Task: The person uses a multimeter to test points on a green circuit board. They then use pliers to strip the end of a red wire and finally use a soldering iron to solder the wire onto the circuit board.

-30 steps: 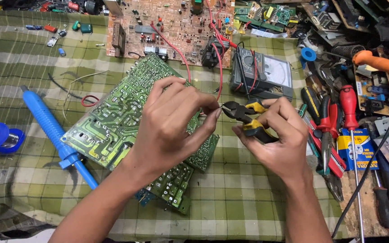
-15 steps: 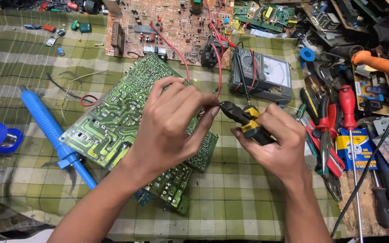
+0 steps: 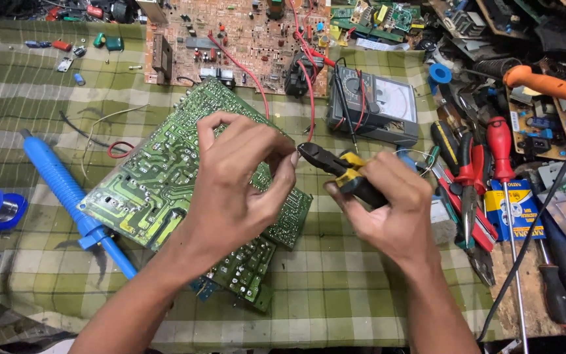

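Green checked cloth (image 3: 361,308) under circuit boards, left hand (image 3: 237,190) pinched shut, right hand (image 3: 388,210) clenched around yellow-handled cutters (image 3: 335,167)

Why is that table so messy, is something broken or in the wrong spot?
Nothing looks broken. The green circuit board lies askew, solder side up, overlapping a smaller board. Tools are heaped at the right, around the red screwdriver. The right hand holds cutters near the left hand.

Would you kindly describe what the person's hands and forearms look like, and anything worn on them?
Both the left hand and the right hand are bare: no gloves, rings or watch show. Both forearms are uncovered down to the picture's lower edge, with no sleeve in view.
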